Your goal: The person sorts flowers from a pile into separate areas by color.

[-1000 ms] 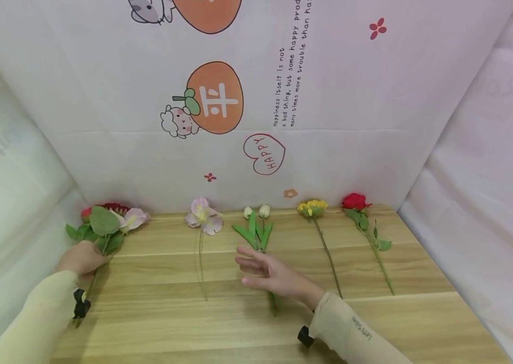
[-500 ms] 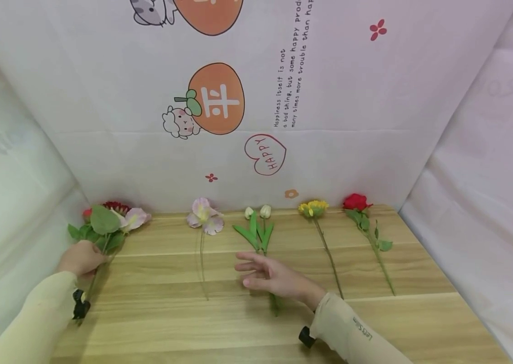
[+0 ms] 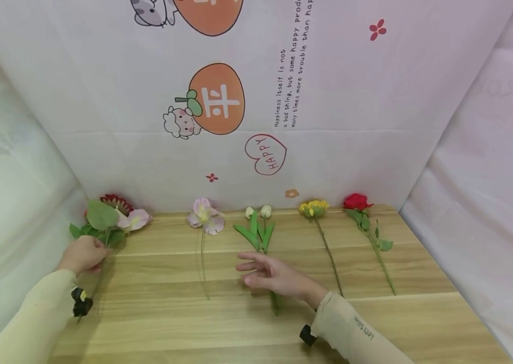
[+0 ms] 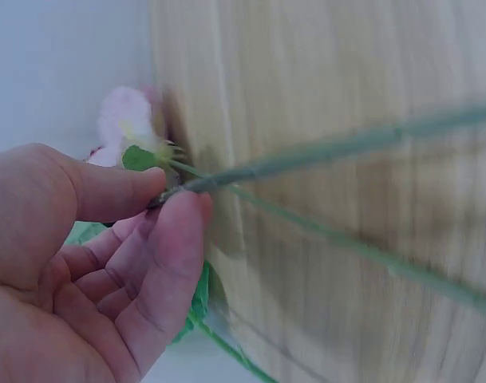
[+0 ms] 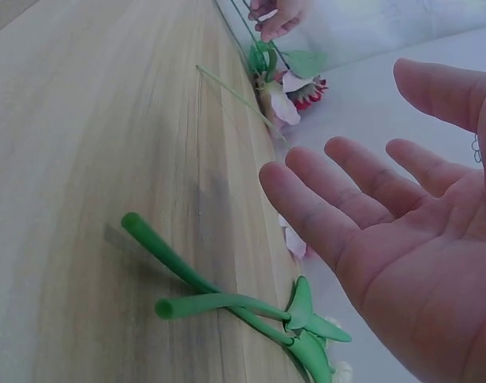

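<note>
At the left my left hand (image 3: 83,254) pinches the stem (image 4: 322,152) of a dark red flower (image 3: 117,202) with a broad green leaf (image 3: 102,215). In the left wrist view the thumb and a finger meet on this stem. Beside it lie a pink-white flower (image 3: 135,220) and other greenery, partly hidden by leaf and hand. My right hand (image 3: 274,274) hovers palm sideways over the white tulips (image 3: 254,235), its fingers spread and holding nothing. Below it in the right wrist view are the tulips' green stems (image 5: 203,295).
A pale pink flower (image 3: 205,217) lies between the hands on the wooden table (image 3: 170,323). Right of the tulips lie a yellow flower (image 3: 313,208) and a red rose (image 3: 356,201). A printed white cloth (image 3: 329,101) stands behind, with white cloth at both sides.
My left hand has risen slightly with the dark red flower, whose head and leaf now show higher over the other blooms. My right hand has barely moved.
</note>
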A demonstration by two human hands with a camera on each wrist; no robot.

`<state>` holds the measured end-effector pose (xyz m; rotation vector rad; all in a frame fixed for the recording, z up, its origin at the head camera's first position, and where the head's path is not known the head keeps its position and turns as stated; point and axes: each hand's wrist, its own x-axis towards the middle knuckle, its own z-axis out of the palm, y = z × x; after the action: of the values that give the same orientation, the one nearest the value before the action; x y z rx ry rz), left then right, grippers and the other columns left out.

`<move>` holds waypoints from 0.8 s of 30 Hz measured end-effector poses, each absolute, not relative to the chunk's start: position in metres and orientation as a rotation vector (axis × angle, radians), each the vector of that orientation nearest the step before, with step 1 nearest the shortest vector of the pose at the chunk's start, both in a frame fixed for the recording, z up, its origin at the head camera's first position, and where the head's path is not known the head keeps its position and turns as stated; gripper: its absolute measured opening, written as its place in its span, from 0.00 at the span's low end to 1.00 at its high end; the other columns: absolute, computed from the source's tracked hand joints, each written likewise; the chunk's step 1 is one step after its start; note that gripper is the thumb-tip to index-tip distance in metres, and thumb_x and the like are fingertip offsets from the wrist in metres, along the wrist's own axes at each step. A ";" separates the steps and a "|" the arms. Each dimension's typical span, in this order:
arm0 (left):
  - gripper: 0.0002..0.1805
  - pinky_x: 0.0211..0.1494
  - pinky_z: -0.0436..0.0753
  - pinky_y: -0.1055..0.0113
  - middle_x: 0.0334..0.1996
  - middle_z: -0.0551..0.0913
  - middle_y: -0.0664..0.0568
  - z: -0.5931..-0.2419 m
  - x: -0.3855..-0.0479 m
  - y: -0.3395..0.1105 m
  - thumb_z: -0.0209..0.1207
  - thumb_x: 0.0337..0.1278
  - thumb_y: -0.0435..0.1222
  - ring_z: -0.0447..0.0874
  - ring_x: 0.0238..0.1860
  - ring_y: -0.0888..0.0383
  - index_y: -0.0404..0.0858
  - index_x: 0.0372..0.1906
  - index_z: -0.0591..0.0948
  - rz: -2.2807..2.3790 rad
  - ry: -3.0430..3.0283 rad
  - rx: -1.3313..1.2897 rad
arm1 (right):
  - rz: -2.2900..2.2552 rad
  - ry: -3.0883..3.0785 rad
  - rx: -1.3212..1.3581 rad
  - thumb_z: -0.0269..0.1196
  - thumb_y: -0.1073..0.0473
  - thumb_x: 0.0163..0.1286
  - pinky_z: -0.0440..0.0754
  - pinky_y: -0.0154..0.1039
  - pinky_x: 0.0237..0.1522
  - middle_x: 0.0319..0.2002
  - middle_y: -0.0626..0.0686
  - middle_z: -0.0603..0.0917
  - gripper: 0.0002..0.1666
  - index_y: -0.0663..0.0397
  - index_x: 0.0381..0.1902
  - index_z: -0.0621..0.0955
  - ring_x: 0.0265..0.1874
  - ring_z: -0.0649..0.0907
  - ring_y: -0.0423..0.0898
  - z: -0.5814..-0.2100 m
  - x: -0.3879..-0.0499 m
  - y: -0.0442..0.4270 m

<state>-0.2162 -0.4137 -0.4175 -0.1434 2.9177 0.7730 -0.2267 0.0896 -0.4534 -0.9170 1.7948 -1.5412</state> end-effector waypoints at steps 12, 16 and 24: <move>0.30 0.40 0.90 0.58 0.45 0.80 0.34 -0.417 -0.220 -0.390 0.56 0.75 0.41 0.87 0.33 0.55 0.18 0.62 0.65 1.463 2.605 -0.406 | -1.567 1.760 -0.889 0.60 0.56 0.78 0.79 0.45 0.62 0.73 0.68 0.66 0.38 0.53 0.79 0.59 0.67 0.72 0.65 -0.452 -0.228 0.092; 0.31 0.43 0.89 0.60 0.44 0.79 0.39 -0.414 -0.219 -0.377 0.54 0.77 0.44 0.87 0.34 0.57 0.20 0.65 0.62 1.581 2.563 -0.414 | -1.559 1.774 -0.885 0.59 0.55 0.79 0.79 0.44 0.63 0.73 0.65 0.67 0.36 0.50 0.79 0.60 0.68 0.72 0.64 -0.452 -0.229 0.091; 0.22 0.40 0.89 0.64 0.36 0.79 0.55 -0.408 -0.222 -0.346 0.56 0.76 0.40 0.83 0.33 0.64 0.25 0.58 0.65 1.874 2.549 -0.290 | -1.531 1.862 -0.894 0.58 0.51 0.79 0.67 0.46 0.72 0.74 0.52 0.68 0.40 0.42 0.81 0.54 0.72 0.69 0.56 -0.446 -0.235 0.085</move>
<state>-0.2217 -0.3462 -0.4083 -0.2904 2.5493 1.8737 -0.2346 0.0853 -0.4464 -0.8943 1.8625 -1.5312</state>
